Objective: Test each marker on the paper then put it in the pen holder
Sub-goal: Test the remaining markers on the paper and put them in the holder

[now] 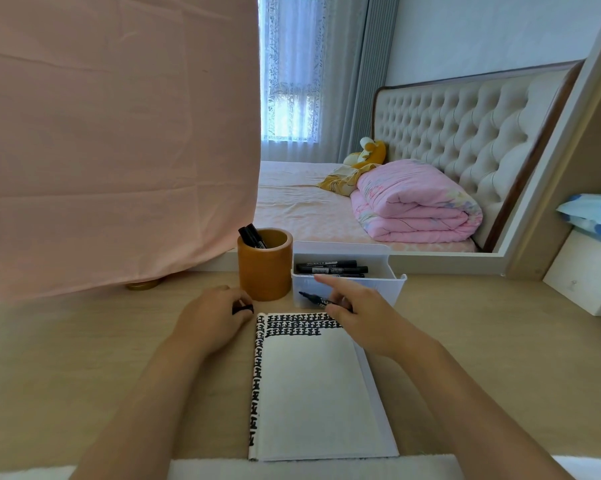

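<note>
A white pad of paper (312,393) lies on the desk, with rows of black marks along its top and left edge. My right hand (357,317) holds an uncapped black marker (314,298) just above the pad's top edge, tip pointing left, forefinger stretched out. My left hand (212,315) rests on the desk left of the pad, closed on a small black cap (243,308). Behind it stands a brown round pen holder (265,268) with two black markers (252,236) in it. A white tray (347,282) right of the holder holds three black markers (330,267).
A pink cloth (119,140) hangs over the back left of the desk (84,358). A mirror behind the desk reflects a bed with a pink quilt (416,202). A white box (583,275) sits at the right. A white strip runs along the near desk edge.
</note>
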A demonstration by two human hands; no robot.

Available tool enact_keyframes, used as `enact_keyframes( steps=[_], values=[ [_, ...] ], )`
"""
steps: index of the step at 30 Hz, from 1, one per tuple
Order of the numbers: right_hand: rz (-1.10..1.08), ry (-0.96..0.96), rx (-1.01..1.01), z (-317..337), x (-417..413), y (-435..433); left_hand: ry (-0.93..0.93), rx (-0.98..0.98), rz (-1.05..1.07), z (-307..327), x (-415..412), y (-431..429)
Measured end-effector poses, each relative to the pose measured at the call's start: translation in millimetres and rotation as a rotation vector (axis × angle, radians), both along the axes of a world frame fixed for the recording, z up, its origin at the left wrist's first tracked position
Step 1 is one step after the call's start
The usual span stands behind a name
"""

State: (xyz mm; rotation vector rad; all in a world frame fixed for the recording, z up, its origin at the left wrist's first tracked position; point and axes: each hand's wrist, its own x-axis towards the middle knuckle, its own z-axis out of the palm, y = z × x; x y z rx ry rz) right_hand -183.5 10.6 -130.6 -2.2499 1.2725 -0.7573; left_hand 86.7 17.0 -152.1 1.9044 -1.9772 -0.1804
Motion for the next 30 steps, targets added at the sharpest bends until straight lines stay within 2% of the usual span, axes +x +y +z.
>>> enact_keyframes(
  steps=[5, 10, 13, 16, 21, 23, 27, 30],
  values=[
    [0.07, -0.215, 0.127, 5.2, 0.6, 5.8, -0.037, 0.001, -0.012, -1.8, -1.3, -3.6],
    [0.129, -0.516, 0.342, 13.3, -4.1, 6.8, 0.04, -0.161, -0.089, 8.6, -15.7, -3.6],
    [0.185, -0.481, 0.309, 10.1, -11.2, 4.9, 0.096, -0.149, -0.243, 9.8, -34.7, 2.4],
    [0.22, -0.465, 0.315, 4.2, -16.9, 5.6, 0.056, -0.051, -0.303, 4.5, -49.6, 5.6],
    [0.142, -0.65, 0.478, -5.2, -17.9, 3.9, -0.038, 0.016, -0.301, 2.7, -57.1, 8.0],
    [0.094, -0.604, 0.476, -11.8, -19.3, 1.9, -0.058, 0.031, -0.297, 1.7, -57.8, 7.8],
    [0.025, -0.431, 0.335, -17.6, -15.2, 1.1, -0.053, 0.023, -0.293, 1.4, -61.9, 7.0],
    [-0.052, -0.37, 0.246, -22.5, -7.0, 0.1, -0.05, 0.033, -0.296, -0.3, -63.4, 6.9]
  ],
)
